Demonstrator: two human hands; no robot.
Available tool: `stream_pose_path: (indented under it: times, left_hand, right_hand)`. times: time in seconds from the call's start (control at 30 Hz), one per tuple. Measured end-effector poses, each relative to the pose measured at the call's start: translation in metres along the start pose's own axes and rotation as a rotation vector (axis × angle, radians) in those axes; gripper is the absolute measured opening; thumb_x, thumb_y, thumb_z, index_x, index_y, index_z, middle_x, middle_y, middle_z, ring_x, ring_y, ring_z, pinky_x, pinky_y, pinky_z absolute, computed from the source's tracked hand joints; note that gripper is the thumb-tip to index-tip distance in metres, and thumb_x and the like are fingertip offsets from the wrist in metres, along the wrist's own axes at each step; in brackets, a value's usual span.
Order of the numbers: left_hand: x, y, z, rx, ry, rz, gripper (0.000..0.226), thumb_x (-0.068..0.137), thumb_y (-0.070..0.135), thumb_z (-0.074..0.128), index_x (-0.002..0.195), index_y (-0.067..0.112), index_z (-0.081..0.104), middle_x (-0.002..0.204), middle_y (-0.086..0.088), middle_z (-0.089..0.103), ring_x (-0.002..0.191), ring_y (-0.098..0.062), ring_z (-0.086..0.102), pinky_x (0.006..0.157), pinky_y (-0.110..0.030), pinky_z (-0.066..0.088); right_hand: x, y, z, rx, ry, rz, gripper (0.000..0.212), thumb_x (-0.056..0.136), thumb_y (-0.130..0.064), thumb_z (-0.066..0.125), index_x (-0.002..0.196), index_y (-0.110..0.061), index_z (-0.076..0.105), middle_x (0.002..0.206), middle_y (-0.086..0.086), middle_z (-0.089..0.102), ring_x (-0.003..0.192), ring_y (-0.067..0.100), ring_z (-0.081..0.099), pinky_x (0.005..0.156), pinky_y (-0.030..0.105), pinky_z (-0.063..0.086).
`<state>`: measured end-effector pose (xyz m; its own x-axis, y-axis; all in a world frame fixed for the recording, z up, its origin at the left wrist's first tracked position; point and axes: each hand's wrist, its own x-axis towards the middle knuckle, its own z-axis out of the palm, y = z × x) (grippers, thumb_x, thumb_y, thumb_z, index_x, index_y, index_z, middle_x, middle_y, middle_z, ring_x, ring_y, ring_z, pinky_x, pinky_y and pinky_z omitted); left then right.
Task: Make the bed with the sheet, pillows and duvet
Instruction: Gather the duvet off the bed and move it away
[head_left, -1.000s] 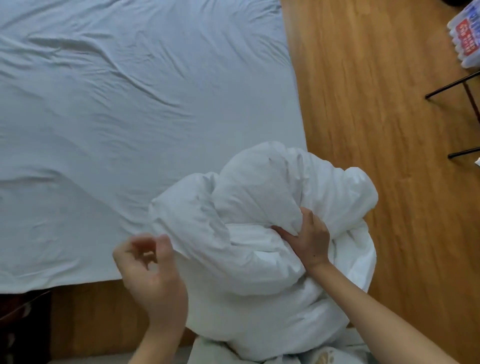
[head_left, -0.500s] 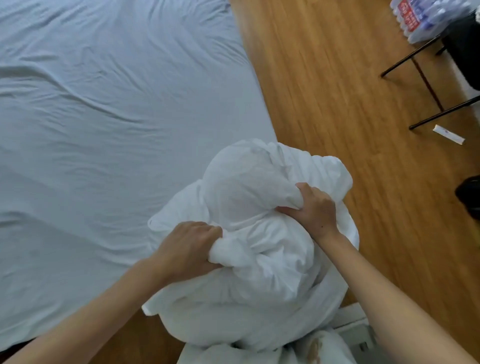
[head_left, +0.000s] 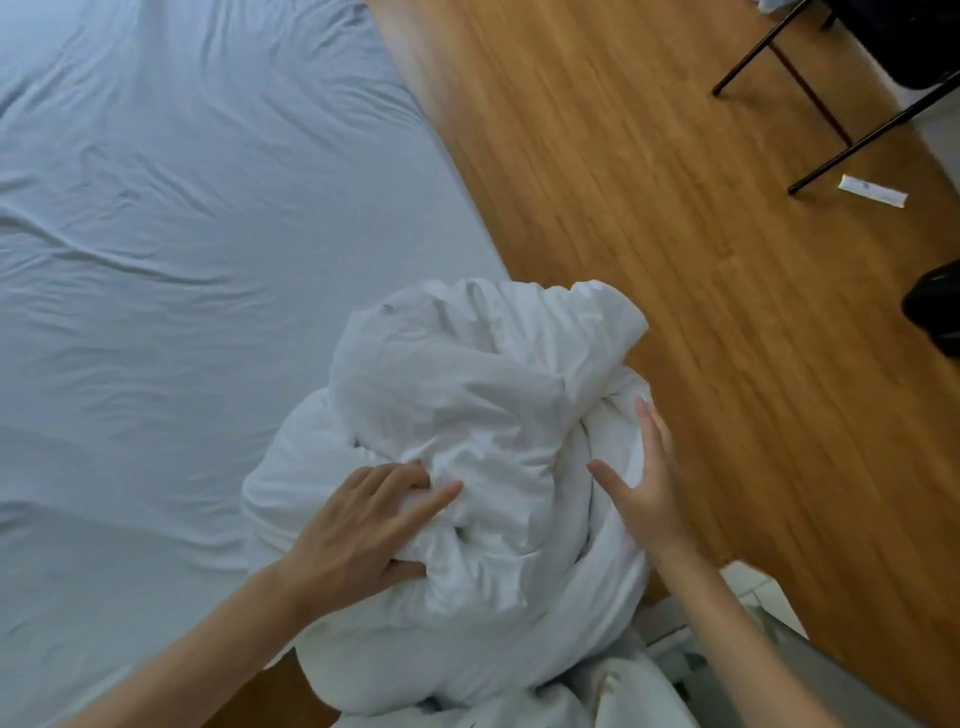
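Observation:
A bunched white duvet (head_left: 467, 395) sits in a heap at the near right corner of the bed, partly hanging over the floor. The bed is covered by a pale blue sheet (head_left: 182, 260) with shallow wrinkles. My left hand (head_left: 358, 530) grips a fold of the duvet on its near side, fingers dug into the cloth. My right hand (head_left: 644, 483) lies flat against the duvet's right side, fingers straight and spread, holding nothing. No pillows show in this view.
Wooden floor (head_left: 675, 234) runs along the bed's right side. Black chair legs (head_left: 810, 93) stand at the upper right, with a small white packet (head_left: 872, 190) beside them and a dark object (head_left: 935, 312) at the right edge. More white bedding (head_left: 545, 696) lies below the heap.
My right hand has let go of the duvet fold and now lies flat lower on the right side. The left hand keeps its grip. The view has shifted so the heap sits further right.

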<state>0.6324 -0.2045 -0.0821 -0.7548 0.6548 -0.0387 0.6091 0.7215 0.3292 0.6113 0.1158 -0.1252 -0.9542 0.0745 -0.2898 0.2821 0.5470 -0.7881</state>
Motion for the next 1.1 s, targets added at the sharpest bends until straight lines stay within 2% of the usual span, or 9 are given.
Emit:
stream_pose_path:
  times: [0.13,0.23,0.43,0.53,0.63,0.7,0.87,1.0,1.1]
  left_hand:
    - [0.008,0.020,0.009,-0.009,0.114,-0.054,0.043,0.097,0.027,0.044,0.139,0.020,0.041,0.122,-0.015,0.050,0.111,-0.029,0.049,0.099,-0.037,0.036]
    - [0.005,0.029,0.012,-0.046,0.100,-0.072,0.050,0.090,0.018,0.046,0.140,0.020,0.041,0.123,-0.015,0.053,0.115,-0.030,0.050,0.107,-0.043,0.032]
    - [0.002,0.027,0.011,0.068,-0.171,0.066,0.101,0.070,0.077,0.057,0.146,0.014,0.036,0.127,-0.011,0.050,0.116,-0.025,0.047,0.104,-0.039,0.036]
    - [0.018,0.033,0.028,0.124,-0.162,0.058,0.105,0.062,0.073,0.070,0.145,0.016,0.037,0.114,-0.011,0.056,0.101,-0.025,0.053,0.086,-0.035,0.050]
    - [0.033,0.038,0.046,0.161,-0.136,0.006,0.095,0.066,0.061,0.076,0.142,0.017,0.040,0.100,-0.009,0.058,0.086,-0.025,0.055,0.075,-0.036,0.052]
    - [0.037,0.037,0.057,0.196,-0.124,-0.026,0.084,0.069,0.044,0.080,0.140,0.018,0.043,0.093,-0.007,0.057,0.078,-0.024,0.053,0.069,-0.036,0.051]
    - [0.043,0.003,0.074,0.217,-0.032,-0.125,0.071,0.070,0.018,0.076,0.135,0.020,0.047,0.086,-0.010,0.058,0.069,-0.027,0.054,0.058,-0.037,0.047]
    - [0.049,-0.054,0.066,0.197,-0.051,-0.317,0.069,0.062,0.032,0.084,0.126,0.020,0.062,0.083,-0.014,0.057,0.067,-0.031,0.056,0.055,-0.037,0.045]
    - [0.064,-0.090,0.051,0.139,0.000,-0.426,0.058,0.069,0.040,0.071,0.123,0.021,0.063,0.083,-0.014,0.056,0.066,-0.034,0.059,0.055,-0.041,0.048]
  right_hand:
    - [-0.036,-0.017,0.029,-0.150,-0.187,-0.615,0.078,0.085,-0.066,0.052,0.149,-0.030,0.026,0.154,0.018,0.025,0.144,0.031,0.024,0.117,0.038,0.025]
    - [-0.029,-0.004,0.049,-0.284,-0.260,-0.752,0.067,0.086,-0.064,0.055,0.141,-0.028,0.042,0.153,0.017,0.028,0.143,0.034,0.026,0.112,0.051,0.030]
    - [-0.002,-0.013,0.055,-0.408,-0.286,-0.688,0.058,0.090,-0.056,0.054,0.138,-0.025,0.047,0.153,0.007,0.034,0.142,0.024,0.029,0.114,0.047,0.027]
    - [-0.014,0.010,0.023,-0.351,-0.039,-0.480,0.061,0.094,-0.055,0.047,0.143,-0.022,0.035,0.150,0.006,0.035,0.140,0.019,0.030,0.115,0.038,0.024]
    - [-0.031,0.046,-0.003,-0.109,0.137,0.288,0.087,0.085,-0.060,0.057,0.152,-0.027,0.012,0.158,0.003,0.019,0.143,0.020,0.021,0.113,0.040,0.023]
    - [-0.044,0.066,0.010,0.122,0.006,0.656,0.083,0.090,-0.046,0.060,0.153,-0.031,0.008,0.159,0.003,0.018,0.143,0.024,0.025,0.112,0.045,0.027]
    - [-0.052,0.049,0.075,0.161,-0.288,0.626,0.037,0.099,-0.009,0.048,0.136,-0.006,0.046,0.125,0.004,0.055,0.116,0.025,0.055,0.093,0.033,0.045]
    - [-0.018,-0.002,0.102,0.335,-0.090,0.514,0.076,0.090,-0.060,0.043,0.151,-0.025,0.014,0.152,-0.007,0.027,0.139,0.012,0.029,0.118,0.037,0.022]
    - [0.010,-0.019,0.130,0.307,0.030,0.410,0.108,0.067,-0.088,0.044,0.151,-0.027,0.015,0.153,-0.009,0.029,0.138,0.006,0.030,0.117,0.033,0.023]
